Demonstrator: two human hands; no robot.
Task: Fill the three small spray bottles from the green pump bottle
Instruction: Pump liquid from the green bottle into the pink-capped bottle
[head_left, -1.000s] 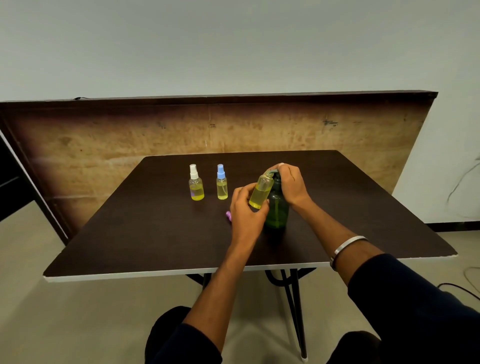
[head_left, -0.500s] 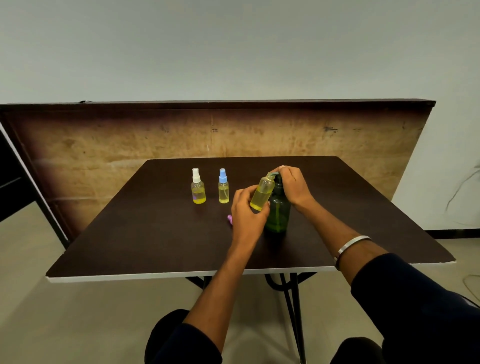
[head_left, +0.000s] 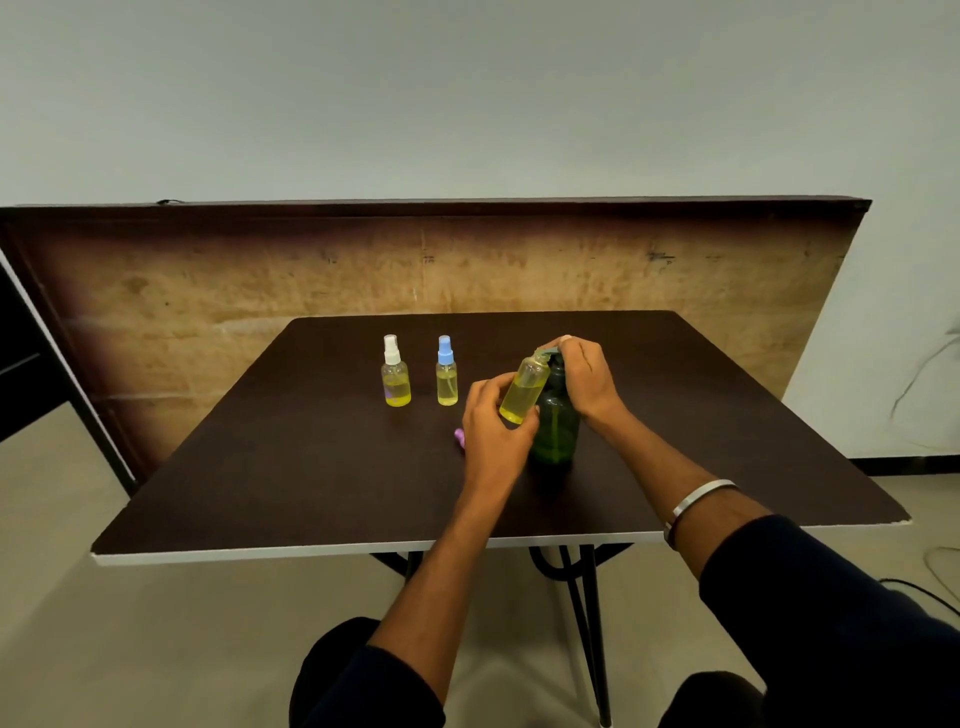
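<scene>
My left hand (head_left: 491, 431) grips the open spray bottle (head_left: 524, 388), tilted w/ neck at the nozzle of the green pump bottle (head_left: 557, 423); right hand (head_left: 587, 379) clenched on pump. Risk: neck drifts off nozzle, liquid spills on table (head_left: 291, 467).

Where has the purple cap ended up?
In the head view, the purple cap lies on the dark table, just left of the left hand and nearer the person than the blue-topped spray bottle; the hand partly hides it.

Pump bottle (head_left: 557, 426) green. Held bottle (head_left: 523, 388) yellow liquid. White cap (head_left: 391, 350), blue cap (head_left: 445, 351). Bench (head_left: 291, 467) dark brown. Bracelet (head_left: 696, 501) silver.
</scene>
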